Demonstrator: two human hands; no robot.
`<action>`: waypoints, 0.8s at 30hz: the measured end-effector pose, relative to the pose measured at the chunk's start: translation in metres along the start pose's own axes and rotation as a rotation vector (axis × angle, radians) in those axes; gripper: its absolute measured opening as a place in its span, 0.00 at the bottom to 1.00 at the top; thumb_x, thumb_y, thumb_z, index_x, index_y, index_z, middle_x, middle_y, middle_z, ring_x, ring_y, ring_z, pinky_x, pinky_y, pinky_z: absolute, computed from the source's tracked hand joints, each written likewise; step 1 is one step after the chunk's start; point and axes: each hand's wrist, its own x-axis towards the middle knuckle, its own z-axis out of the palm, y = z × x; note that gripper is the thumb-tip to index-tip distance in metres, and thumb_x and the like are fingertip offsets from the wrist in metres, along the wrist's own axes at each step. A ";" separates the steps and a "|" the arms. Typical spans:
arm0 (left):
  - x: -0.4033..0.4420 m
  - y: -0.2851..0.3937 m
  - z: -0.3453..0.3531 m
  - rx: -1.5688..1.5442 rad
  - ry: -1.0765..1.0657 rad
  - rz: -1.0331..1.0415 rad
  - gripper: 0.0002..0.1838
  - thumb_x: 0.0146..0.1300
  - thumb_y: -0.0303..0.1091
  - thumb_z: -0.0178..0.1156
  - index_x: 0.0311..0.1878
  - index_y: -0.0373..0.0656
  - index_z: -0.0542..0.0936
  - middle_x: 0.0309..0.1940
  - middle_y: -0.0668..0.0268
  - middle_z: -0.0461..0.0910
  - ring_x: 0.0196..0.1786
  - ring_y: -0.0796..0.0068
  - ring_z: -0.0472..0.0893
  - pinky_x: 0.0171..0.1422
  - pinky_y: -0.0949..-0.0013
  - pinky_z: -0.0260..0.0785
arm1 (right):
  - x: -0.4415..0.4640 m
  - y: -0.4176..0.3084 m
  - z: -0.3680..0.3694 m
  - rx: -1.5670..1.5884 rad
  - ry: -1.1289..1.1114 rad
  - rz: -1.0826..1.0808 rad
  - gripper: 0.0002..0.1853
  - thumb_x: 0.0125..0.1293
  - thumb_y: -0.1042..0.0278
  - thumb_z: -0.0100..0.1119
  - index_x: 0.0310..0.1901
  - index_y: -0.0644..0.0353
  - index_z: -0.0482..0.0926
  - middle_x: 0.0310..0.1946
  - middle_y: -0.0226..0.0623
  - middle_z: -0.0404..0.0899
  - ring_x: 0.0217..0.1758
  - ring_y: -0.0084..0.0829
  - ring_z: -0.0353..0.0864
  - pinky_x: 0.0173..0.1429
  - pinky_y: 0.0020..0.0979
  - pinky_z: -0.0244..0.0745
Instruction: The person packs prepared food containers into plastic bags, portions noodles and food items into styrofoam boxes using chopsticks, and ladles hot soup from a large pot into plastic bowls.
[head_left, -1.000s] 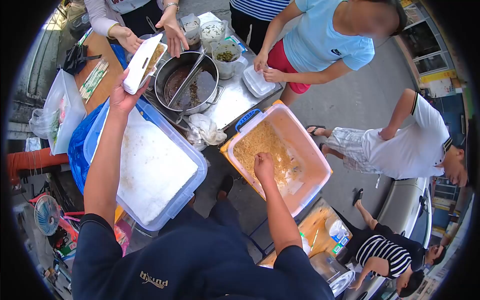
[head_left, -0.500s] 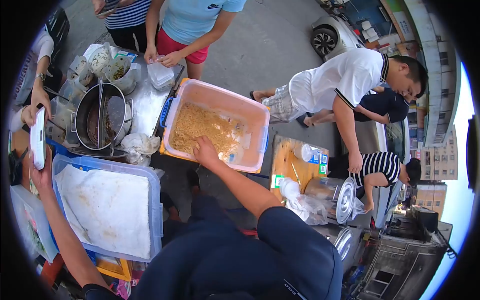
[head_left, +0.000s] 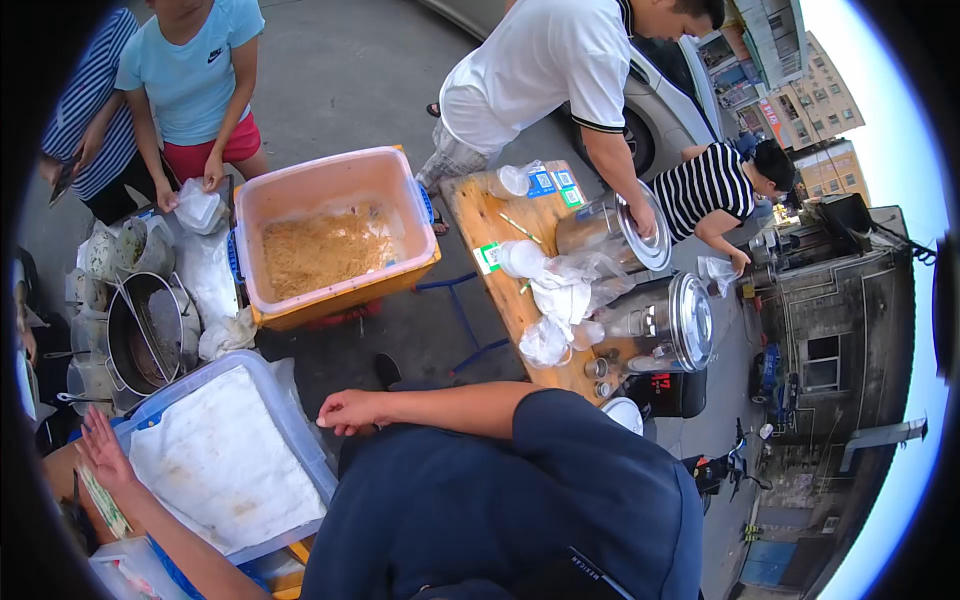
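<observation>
My left hand (head_left: 106,452) is open with its fingers spread, beside the left rim of a clear plastic bin (head_left: 318,465). Over that bin lies a stained white cloth (head_left: 225,460). In front of my body, my right hand (head_left: 352,411) has its fingers curled together, and nothing shows in them. Beyond it stands a pink plastic tub (head_left: 262,207) with blue handles, raised on an orange support. Pale brown noodles (head_left: 320,252) cover part of its bottom. A deep metal pot (head_left: 118,345) with long utensils stands past the cloth-covered bin.
Clear tubs of seasonings (head_left: 132,243) crowd the metal table at left. One person holds a white bag (head_left: 200,207) there. A wooden table (head_left: 480,225) at right bears cups, plastic bags and large lidded containers (head_left: 690,322); another person's hand rests on one lid.
My right hand has pulled back from the noodles toward my body. My left hand has let go of the white box. The view has swung to the right.
</observation>
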 end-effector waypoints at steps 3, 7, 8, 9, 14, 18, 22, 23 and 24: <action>-0.063 -0.054 -0.015 -0.039 -0.234 -0.194 0.26 0.79 0.35 0.51 0.73 0.30 0.63 0.77 0.44 0.60 0.81 0.45 0.55 0.84 0.42 0.52 | -0.001 0.002 0.022 0.099 -0.163 0.030 0.22 0.70 0.48 0.67 0.54 0.57 0.79 0.42 0.28 0.79 0.41 0.20 0.80 0.41 0.24 0.78; -0.171 -0.121 0.004 -0.042 -0.394 -0.345 0.25 0.81 0.37 0.48 0.75 0.35 0.63 0.71 0.50 0.70 0.74 0.53 0.70 0.77 0.49 0.65 | 0.007 0.013 0.038 0.016 -0.308 0.043 0.25 0.68 0.44 0.69 0.53 0.57 0.78 0.43 0.30 0.79 0.41 0.23 0.81 0.41 0.26 0.79; -0.198 -0.133 0.013 -0.004 -0.358 -0.353 0.25 0.81 0.37 0.48 0.75 0.36 0.63 0.70 0.51 0.71 0.73 0.54 0.71 0.76 0.49 0.68 | 0.008 0.017 0.039 0.011 -0.324 0.043 0.25 0.68 0.44 0.69 0.53 0.57 0.78 0.43 0.30 0.79 0.41 0.23 0.81 0.41 0.26 0.79; -0.222 -0.145 0.021 0.034 -0.323 -0.362 0.25 0.80 0.37 0.48 0.75 0.37 0.63 0.69 0.52 0.72 0.72 0.54 0.72 0.74 0.50 0.70 | 0.008 0.020 0.039 -0.032 -0.334 0.024 0.25 0.67 0.44 0.69 0.51 0.58 0.79 0.41 0.31 0.79 0.40 0.25 0.82 0.39 0.27 0.79; -0.310 -0.198 0.050 0.175 -0.253 -0.399 0.26 0.79 0.40 0.50 0.75 0.41 0.64 0.68 0.54 0.74 0.67 0.56 0.77 0.68 0.53 0.75 | -0.002 0.031 0.020 -0.129 -0.350 -0.037 0.25 0.66 0.44 0.70 0.47 0.61 0.80 0.38 0.33 0.80 0.39 0.27 0.83 0.38 0.30 0.80; -0.375 -0.261 0.089 0.326 -0.154 -0.550 0.25 0.77 0.43 0.54 0.71 0.43 0.68 0.63 0.57 0.77 0.61 0.60 0.81 0.63 0.57 0.77 | -0.021 0.046 -0.006 -0.138 -0.353 0.009 0.21 0.66 0.48 0.69 0.47 0.58 0.80 0.39 0.33 0.81 0.39 0.28 0.83 0.39 0.29 0.80; -0.428 -0.325 0.110 0.431 -0.190 -0.738 0.23 0.74 0.41 0.59 0.67 0.43 0.71 0.60 0.57 0.79 0.55 0.60 0.84 0.60 0.58 0.78 | -0.026 0.077 -0.034 0.006 -0.308 0.039 0.09 0.69 0.58 0.62 0.41 0.55 0.82 0.34 0.31 0.81 0.32 0.26 0.81 0.33 0.29 0.77; -0.438 -0.338 0.113 0.437 -0.190 -0.726 0.23 0.74 0.41 0.59 0.67 0.43 0.71 0.60 0.57 0.79 0.55 0.60 0.84 0.60 0.58 0.78 | -0.025 0.082 -0.045 0.000 -0.317 0.032 0.09 0.69 0.58 0.62 0.41 0.55 0.82 0.34 0.31 0.81 0.32 0.26 0.81 0.33 0.29 0.77; -0.447 -0.349 0.115 0.494 -0.170 -0.796 0.22 0.73 0.39 0.60 0.65 0.43 0.72 0.59 0.57 0.79 0.54 0.61 0.85 0.59 0.59 0.79 | -0.025 0.087 -0.055 0.002 -0.347 -0.003 0.07 0.69 0.63 0.61 0.43 0.56 0.82 0.33 0.30 0.82 0.33 0.24 0.81 0.34 0.27 0.76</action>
